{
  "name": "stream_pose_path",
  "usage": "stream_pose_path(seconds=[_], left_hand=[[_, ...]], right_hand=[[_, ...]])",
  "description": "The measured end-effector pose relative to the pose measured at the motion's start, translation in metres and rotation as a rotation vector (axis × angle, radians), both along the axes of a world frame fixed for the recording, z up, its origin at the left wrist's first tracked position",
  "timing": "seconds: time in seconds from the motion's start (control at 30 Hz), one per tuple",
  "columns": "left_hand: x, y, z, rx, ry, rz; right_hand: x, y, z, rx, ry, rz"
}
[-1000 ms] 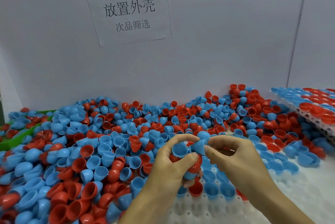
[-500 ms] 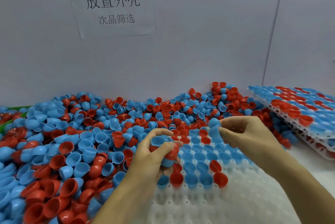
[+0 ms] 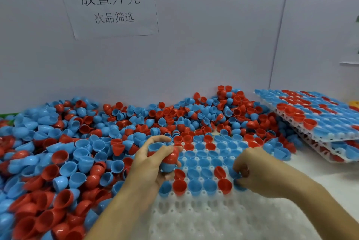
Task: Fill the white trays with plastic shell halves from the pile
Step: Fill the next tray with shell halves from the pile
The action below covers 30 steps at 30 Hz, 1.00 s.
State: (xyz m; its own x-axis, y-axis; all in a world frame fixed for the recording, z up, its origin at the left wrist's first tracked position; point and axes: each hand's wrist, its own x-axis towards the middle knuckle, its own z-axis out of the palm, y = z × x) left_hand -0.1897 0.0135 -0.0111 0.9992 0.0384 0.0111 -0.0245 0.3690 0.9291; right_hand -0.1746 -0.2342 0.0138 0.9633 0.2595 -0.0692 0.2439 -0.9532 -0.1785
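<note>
Over the white tray [image 3: 204, 218], hands: left [image 3: 153, 164] grips shells [image 3: 167, 157], right [image 3: 252, 171] seemingly pinches one.

Tray's [image 3: 213, 218] near rows lie open — pile [image 3: 64, 154] crowds its left.

- One head-worn camera is looking forward and down from the near side, sitting close over the white tray [image 3: 204, 218]
- It is facing the far wall [image 3: 204, 55] and its paper sign [image 3: 110, 4]
- Its wide angle is taking in the pile [image 3: 58, 152] at left and the stacked trays [image 3: 318, 123] at far right
- No second view is sharing the scene
</note>
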Motion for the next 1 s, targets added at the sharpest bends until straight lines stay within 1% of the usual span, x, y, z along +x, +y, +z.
stream_pose_path(seconds=[0.07, 0.13, 0.27, 0.3, 0.37, 0.43, 0.5, 0.57, 0.6, 0.63, 0.7, 0.83, 0.9, 1.0], left_hand=[[-0.001, 0.0, 0.001, -0.027, -0.013, -0.019], [-0.002, 0.0, 0.003, -0.058, -0.026, -0.043], [-0.004, -0.001, 0.005, -0.107, -0.037, -0.09], [-0.005, -0.001, 0.006, -0.112, -0.039, -0.098], [-0.006, -0.001, 0.007, -0.107, -0.045, -0.116], [-0.007, -0.001, 0.007, -0.075, -0.05, -0.15], [-0.009, -0.001, 0.009, -0.031, -0.049, -0.199], [-0.012, -0.001, 0.01, 0.01, -0.057, -0.253], [-0.014, -0.001, 0.01, 0.038, -0.061, -0.278], [-0.015, -0.001, 0.009, 0.069, -0.066, -0.299], [-0.017, 0.0, 0.008, 0.127, -0.06, -0.328], [-0.015, 0.002, 0.005, 0.222, -0.024, -0.384], [-0.014, 0.002, 0.003, 0.231, -0.019, -0.391], [-0.013, 0.001, 0.003, 0.199, -0.023, -0.381]], right_hand=[[0.001, 0.008, -0.008, -0.071, -0.025, -0.011], [0.003, 0.01, -0.009, -0.098, -0.012, -0.013], [0.006, 0.004, 0.006, -0.103, 0.098, 0.025], [0.007, 0.002, 0.01, -0.111, 0.103, 0.035], [0.01, 0.0, 0.019, -0.093, 0.053, 0.043], [0.015, 0.006, 0.027, 0.017, -0.066, 0.074], [0.018, 0.025, 0.031, 0.253, -0.175, 0.15], [0.016, 0.05, 0.033, 0.513, -0.198, 0.271], [0.015, 0.061, 0.033, 0.602, -0.176, 0.342], [0.014, 0.069, 0.031, 0.646, -0.153, 0.411], [0.015, 0.076, 0.024, 0.639, -0.144, 0.486], [0.016, 0.072, 0.012, 0.565, -0.22, 0.468], [0.017, 0.071, 0.007, 0.593, -0.248, 0.435], [0.021, 0.066, 0.001, 0.727, -0.277, 0.333]])
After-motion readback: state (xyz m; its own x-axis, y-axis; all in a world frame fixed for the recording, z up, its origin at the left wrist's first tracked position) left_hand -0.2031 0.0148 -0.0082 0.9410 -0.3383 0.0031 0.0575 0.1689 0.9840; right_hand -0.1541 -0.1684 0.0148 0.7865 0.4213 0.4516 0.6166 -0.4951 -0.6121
